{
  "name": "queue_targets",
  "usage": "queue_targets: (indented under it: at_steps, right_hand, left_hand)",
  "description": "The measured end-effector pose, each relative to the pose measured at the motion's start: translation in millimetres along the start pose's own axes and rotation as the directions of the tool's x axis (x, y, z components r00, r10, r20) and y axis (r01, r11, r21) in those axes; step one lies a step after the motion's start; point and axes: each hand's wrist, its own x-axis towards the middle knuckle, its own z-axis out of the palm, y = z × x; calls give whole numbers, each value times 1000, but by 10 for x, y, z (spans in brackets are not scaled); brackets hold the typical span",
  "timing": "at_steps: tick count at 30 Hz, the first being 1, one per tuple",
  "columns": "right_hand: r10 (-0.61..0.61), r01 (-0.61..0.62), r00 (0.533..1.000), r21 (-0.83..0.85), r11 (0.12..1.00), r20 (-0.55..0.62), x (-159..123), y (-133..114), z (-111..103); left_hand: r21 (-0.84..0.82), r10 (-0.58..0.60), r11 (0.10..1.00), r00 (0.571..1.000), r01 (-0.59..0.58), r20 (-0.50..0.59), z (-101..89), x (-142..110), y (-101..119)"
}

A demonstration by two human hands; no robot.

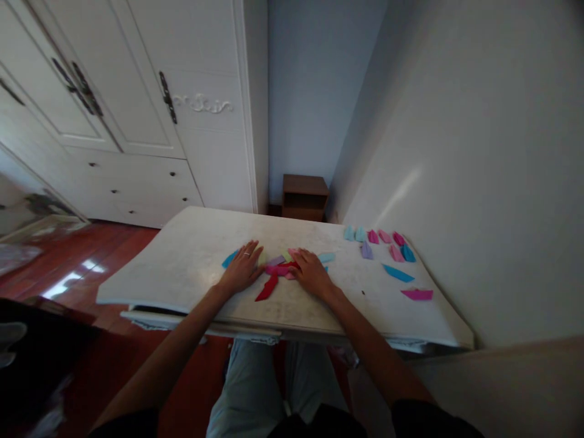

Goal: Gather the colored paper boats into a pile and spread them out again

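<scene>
A pile of coloured paper sheets [279, 267] lies in the middle of a white table [182, 255], with a red piece [267, 288] sticking out toward me. My left hand [242, 267] rests flat beside the pile, fingers spread, over a blue sheet [229, 259]. My right hand [311, 271] lies palm down on the pile's right side, fingertips on the pink and red paper. Neither hand grips anything.
Several folded paper boats [378, 238] in blue, pink and purple sit at the table's far right by the wall, with a blue piece [398, 273] and a magenta one [418, 294] nearer. A white wardrobe [137, 103] stands at left, a small brown cabinet [304, 196] behind the table.
</scene>
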Motion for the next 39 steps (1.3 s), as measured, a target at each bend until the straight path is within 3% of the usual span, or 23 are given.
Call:
queue_targets:
  at_steps: [4,7,9,13,15,18,24,30,35,39]
  right_hand:
    - [-67,67,998,21,998,-9,333,-225,96]
    - [-55,56,998,52,997,-15,460,-247,107]
    - [-29,30,999,77,997,-15,525,-228,112]
    - [37,-39,999,126,991,17,681,-180,118]
    - [74,-79,996,129,989,45,762,-151,105]
    - [98,-106,993,108,988,72,861,-91,71]
    - [78,-88,985,60,994,153,1051,-12,50]
    - [121,-115,975,-39,993,184,1339,-51,91]
    - [101,-92,974,-55,994,204,1460,-123,111]
    - [24,-18,970,-28,999,241,1456,-165,131]
  left_hand:
    - [38,-159,986,983,162,-87,-116,-171,-167]
    - [-13,-222,975,962,223,-160,-197,-284,-135]
    - [-43,-170,985,972,165,-165,-222,-323,-44]
    - [-81,40,996,994,-48,-97,-175,-295,189]
    - [-91,80,992,995,-85,-58,-122,-259,266]
    - [-120,62,991,997,-67,-47,-55,-237,304]
    - [-167,10,985,975,-48,-220,-4,-306,276]
    - [-209,33,973,961,-93,-275,-35,-325,267]
    - [-182,-157,978,930,100,-332,-33,-300,252]
    - [-120,-292,956,912,268,-290,-11,-275,259]
